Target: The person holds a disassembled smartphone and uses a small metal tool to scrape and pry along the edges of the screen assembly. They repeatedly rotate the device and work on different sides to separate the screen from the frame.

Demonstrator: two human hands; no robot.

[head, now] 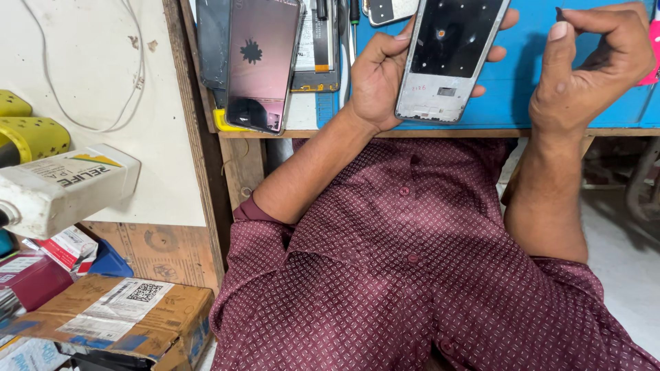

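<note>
My left hand grips an opened phone frame with a dark inner panel and silver edges, holding it tilted above the blue work mat. My right hand hovers to its right with thumb and fingers pinched on a tiny dark part. A phone with a cracked pink-tinted screen lies to the left of my left hand at the bench edge.
Another phone body and a screwdriver lie behind the cracked phone. A white plastic bottle, a yellow tool, small cartons and a cardboard box sit at the left. My maroon shirt fills the lower view.
</note>
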